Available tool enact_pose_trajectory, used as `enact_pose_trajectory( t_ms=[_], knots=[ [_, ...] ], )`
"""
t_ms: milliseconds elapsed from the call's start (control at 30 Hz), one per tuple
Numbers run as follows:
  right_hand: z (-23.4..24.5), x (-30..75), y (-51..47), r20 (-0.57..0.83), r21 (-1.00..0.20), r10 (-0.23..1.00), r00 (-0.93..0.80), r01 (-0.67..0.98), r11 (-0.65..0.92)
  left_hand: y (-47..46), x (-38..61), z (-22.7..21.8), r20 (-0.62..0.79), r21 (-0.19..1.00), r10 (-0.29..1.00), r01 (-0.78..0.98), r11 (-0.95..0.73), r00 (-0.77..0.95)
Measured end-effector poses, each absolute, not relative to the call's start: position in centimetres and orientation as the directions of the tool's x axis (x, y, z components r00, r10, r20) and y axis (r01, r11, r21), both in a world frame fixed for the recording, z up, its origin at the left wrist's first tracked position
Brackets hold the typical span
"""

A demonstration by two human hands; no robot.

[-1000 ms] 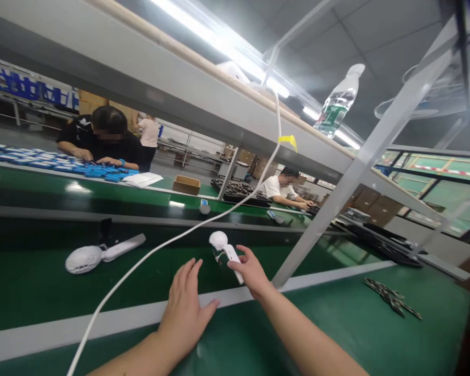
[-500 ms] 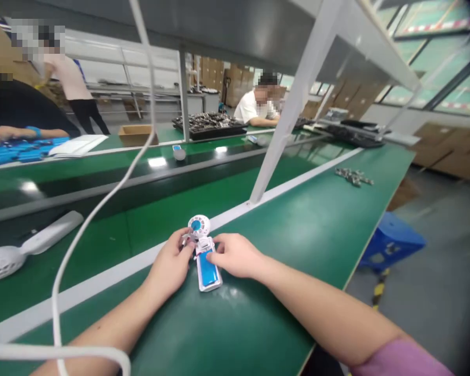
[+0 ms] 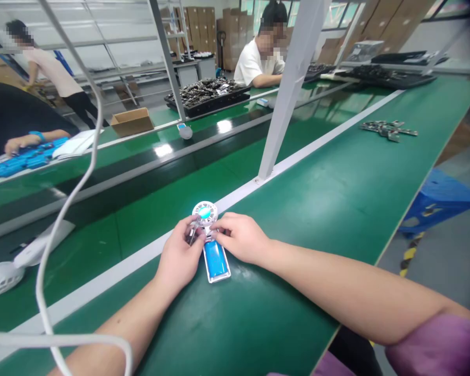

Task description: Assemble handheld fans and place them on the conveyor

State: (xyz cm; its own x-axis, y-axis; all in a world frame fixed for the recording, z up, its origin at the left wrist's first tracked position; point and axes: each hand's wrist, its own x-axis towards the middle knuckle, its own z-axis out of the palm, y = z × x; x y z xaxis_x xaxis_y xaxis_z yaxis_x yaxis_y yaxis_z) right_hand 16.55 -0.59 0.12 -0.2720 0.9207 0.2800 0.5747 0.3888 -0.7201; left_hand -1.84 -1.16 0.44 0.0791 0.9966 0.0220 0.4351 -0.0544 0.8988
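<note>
A white handheld fan [image 3: 205, 213] lies on the green bench in front of me, its handle uncovered so that a blue battery [image 3: 217, 260] shows. On the left side of its neck, my left hand [image 3: 183, 250] is closed with a small silvery part [image 3: 192, 232] between thumb and fingers; its exact kind is unclear. From the right, my right hand [image 3: 241, 237] pinches at the neck, just above the battery. The fingertips of both hands nearly meet there and cover what lies beneath.
A white cable [image 3: 68, 201] hangs at the left. Beyond a white post [image 3: 285, 99] runs the conveyor belt [image 3: 149, 193], with another white fan [image 3: 43, 245] on it. Silvery parts [image 3: 389, 129] lie on the bench at right. A blue stool [image 3: 438, 201] stands beside it. Co-workers sit across.
My right hand has moved up from the battery to the fan's neck, closer to my left hand. The fan has turned slightly, and the camera view has tilted lower.
</note>
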Motion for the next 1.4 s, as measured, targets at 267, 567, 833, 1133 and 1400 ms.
enact_pose_trajectory(
  t_ms=[267,567,833,1133,1400],
  knots=[
    [0.7,16.1,-0.7,0.304,-0.685,0.890,-0.341,0.570,0.453,-1.2,-1.5,0.8,-0.058,0.958,0.994,0.286,0.031,0.089],
    [0.2,15.9,-1.1,0.407,-0.661,0.846,-0.345,0.528,0.534,-1.4,-1.2,1.3,-0.115,0.980,0.987,0.174,0.094,0.113],
    [0.1,15.1,-1.3,0.390,-0.725,0.895,-0.216,0.526,0.443,-1.7,-1.1,1.1,-0.025,0.955,0.995,0.296,-0.004,0.094],
    [0.7,14.0,-1.5,0.400,-0.752,0.913,-0.080,0.540,0.377,-2.4,-1.5,1.5,0.251,0.685,0.950,0.659,-0.310,0.186],
    [0.9,14.1,-1.5,0.376,-0.740,0.925,-0.059,0.582,0.338,-2.6,-1.6,1.2,0.362,0.562,0.885,0.689,-0.458,0.293]
  ],
)
